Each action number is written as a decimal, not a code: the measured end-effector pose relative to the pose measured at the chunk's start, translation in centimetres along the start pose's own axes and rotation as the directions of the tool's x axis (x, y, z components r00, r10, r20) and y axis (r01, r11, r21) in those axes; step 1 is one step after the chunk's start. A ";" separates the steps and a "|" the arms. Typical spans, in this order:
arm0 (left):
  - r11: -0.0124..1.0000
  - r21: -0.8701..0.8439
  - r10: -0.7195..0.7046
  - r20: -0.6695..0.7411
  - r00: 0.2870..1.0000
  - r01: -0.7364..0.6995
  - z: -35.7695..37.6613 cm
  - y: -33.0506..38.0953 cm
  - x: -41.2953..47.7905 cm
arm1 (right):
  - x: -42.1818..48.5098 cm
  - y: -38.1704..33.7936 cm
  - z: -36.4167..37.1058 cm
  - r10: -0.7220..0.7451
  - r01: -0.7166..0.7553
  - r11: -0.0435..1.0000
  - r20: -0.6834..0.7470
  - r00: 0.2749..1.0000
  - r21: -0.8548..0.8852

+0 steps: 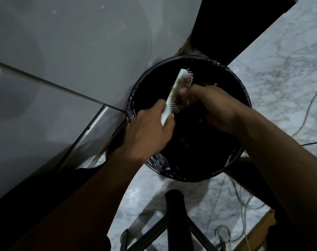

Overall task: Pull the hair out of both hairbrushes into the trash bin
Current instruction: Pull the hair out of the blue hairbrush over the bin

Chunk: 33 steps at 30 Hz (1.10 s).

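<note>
A pale grey cabinet front point(67, 57) with a metal edge strip fills the left of the view, reaching down to the round black trash bin's left rim. The left hand point(150, 131) is clenched around the handle of a white plastic paddle hairbrush point(174, 96), holding it tilted over the left half of the bin's opening, head pointing toward the far rim and bristles facing right. A brownish mat of hair point(183, 96) clings among the bristles. The round black trash bin point(243, 91), lined with a crinkled dark plastic bag point(159, 163), stands on a white marble-patterned floor point(284, 57). The right hand point(215, 107) reaches over the bin's middle with its fingers point(194, 88) pressed into the bristles, pinching at the hair; motion blur hides the exact grip. Thin grey cables point(311, 105) trail across the floor by the bin's right side. A dark chair base point(175, 214) stands near the bin's near rim.
</note>
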<state>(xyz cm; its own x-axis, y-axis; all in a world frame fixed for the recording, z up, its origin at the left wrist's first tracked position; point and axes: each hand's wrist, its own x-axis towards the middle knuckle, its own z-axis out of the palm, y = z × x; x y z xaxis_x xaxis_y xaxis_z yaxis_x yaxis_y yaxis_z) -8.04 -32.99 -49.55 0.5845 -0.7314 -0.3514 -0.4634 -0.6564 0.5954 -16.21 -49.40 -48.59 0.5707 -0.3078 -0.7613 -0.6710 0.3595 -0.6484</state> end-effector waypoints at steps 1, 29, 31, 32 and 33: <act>1.000 -0.002 0.004 0.000 1.000 -0.004 0.1 0.0 0.0 | 0.0 0.0 0.0 -0.018 0.018 1.000 -0.019 1.000 0.024; 1.000 0.022 -0.011 -0.032 0.999 0.012 0.5 -0.3 0.2 | 0.7 1.0 1.2 -0.209 0.217 0.976 -0.329 0.921 -0.011; 1.000 0.021 -0.014 -0.018 1.000 0.014 0.5 0.0 0.0 | 0.8 1.4 1.4 -0.263 0.257 0.964 -0.354 0.897 -0.067; 1.000 0.014 -0.016 -0.013 1.000 0.016 0.5 0.1 -0.1 | 1.0 1.6 1.4 -0.268 0.261 0.963 -0.379 0.886 -0.071; 1.000 0.007 -0.017 -0.008 1.000 0.017 0.6 0.2 -0.3 | 1.1 1.7 1.3 -0.270 0.265 0.962 -0.399 0.876 -0.071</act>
<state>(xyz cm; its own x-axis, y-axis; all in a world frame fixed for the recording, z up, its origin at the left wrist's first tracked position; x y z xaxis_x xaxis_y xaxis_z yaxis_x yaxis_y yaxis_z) -8.64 -33.03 -49.76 0.5975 -0.7186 -0.3557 -0.4583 -0.6701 0.5839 -16.07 -47.95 -50.52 0.4923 -0.7187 -0.4909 -0.5280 0.2018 -0.8249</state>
